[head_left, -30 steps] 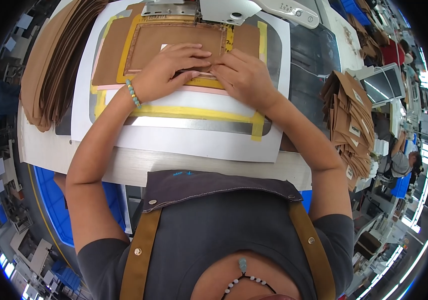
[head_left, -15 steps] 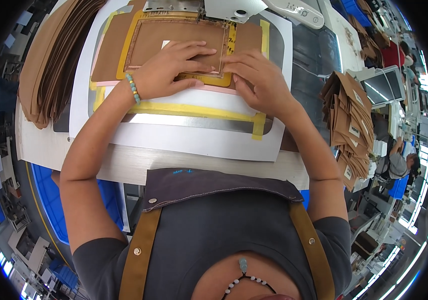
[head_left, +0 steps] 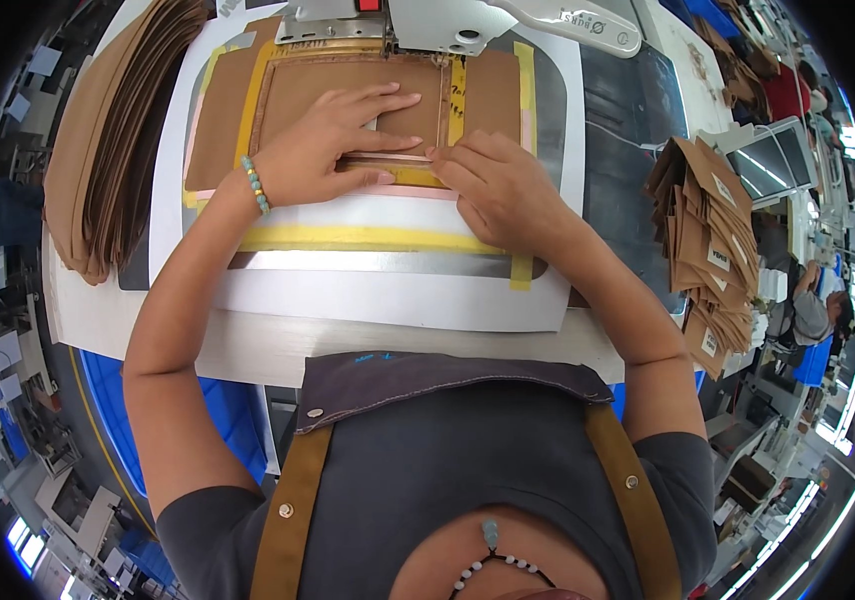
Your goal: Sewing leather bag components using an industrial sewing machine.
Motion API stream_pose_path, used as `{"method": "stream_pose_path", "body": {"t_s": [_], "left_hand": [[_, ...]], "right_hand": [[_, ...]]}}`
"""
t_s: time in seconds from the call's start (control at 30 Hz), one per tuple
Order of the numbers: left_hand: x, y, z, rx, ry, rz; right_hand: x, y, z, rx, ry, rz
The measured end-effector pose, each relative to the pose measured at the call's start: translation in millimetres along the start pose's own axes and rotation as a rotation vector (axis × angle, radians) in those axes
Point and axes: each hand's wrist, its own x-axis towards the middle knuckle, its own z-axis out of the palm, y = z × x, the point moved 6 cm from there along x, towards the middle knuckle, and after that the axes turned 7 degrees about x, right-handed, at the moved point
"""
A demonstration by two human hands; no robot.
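Both palms lie flat and open: left hand point(head_left: 323, 145) pressing the brown leather panel point(head_left: 348, 95) inside the yellow-taped frame point(head_left: 358, 238), right hand point(head_left: 503, 185) at its near edge; sewing machine head point(head_left: 468, 20) just beyond, leather stacks point(head_left: 108, 140) crowding left

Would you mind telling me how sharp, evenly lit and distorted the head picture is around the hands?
Head view: the left hand and right hand on the brown panel are sharp and evenly lit, with soft shadows; the table edge bows from fisheye distortion; the corners are black; bright windows glare at the right rim.
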Motion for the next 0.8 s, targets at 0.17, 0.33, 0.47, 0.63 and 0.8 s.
{"method": "stream_pose_path", "body": {"t_s": [0.17, 0.33, 0.47, 0.63, 0.8], "left_hand": [[5, -2, 0, -0.005, -0.008, -0.004], [11, -9, -1, -0.024, -0.024, -0.003], [16, -11, -1, 0.026, -0.023, 0.02], [20, -11, -2, 0.077, -0.041, -0.002], [26, -12, -2, 0.191, -0.031, -0.004]], "right_hand": [[-1, 3, 3, 0.007, 0.002, 0.01], [1, 4, 1, -0.002, 0.022, 0.03], [-1, 8, 3, -0.001, 0.042, 0.04], [-5, 14, -6, -0.019, 0.028, 0.046], [-11, 26, -17, -0.028, 0.054, 0.103]]}}
